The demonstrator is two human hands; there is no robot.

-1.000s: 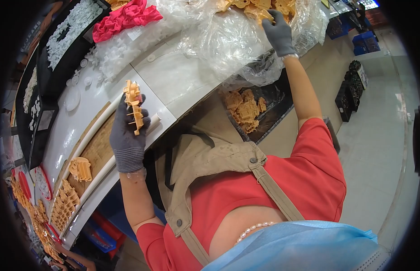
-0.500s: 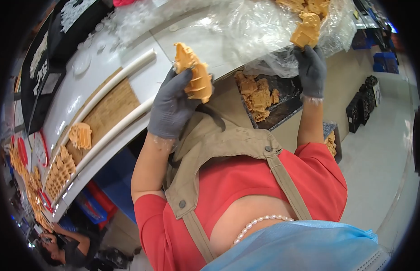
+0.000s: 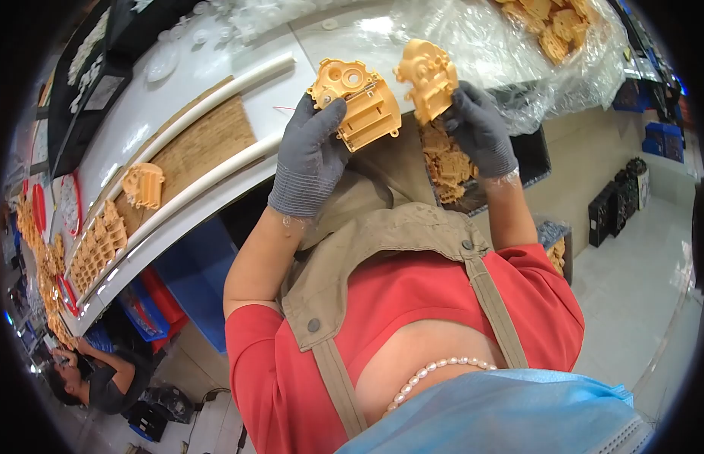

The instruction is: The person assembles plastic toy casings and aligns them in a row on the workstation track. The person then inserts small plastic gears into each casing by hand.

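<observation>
- Left hand (image 3: 313, 155): gloved fingers and thumb are closing around the edge of an orange housing (image 3: 371, 121), which is showing round openings and a slotted compartment.
- Right hand (image 3: 481, 132): fingers and thumb are pinching a second orange part (image 3: 429, 79) by its lower edge.
- Position: both pieces are being held up above the near table edge, just beside each other and apart.
- Done, as judged: each hand is carrying one piece; a single orange piece (image 3: 143, 186) is lying on the wooden board (image 3: 208, 140) between white tubes (image 3: 253, 82), and a group of orange pieces (image 3: 99, 246) is sitting close together near the board's far left end.
- Left, as judged: the held pieces are not yet touching; more orange parts (image 3: 552, 32) are lying in the clear plastic bag (image 3: 450, 38).
- Below the table: further orange pieces (image 3: 449, 172) are lying in a black tray (image 3: 537, 159); their condition is not showing clearly.
</observation>
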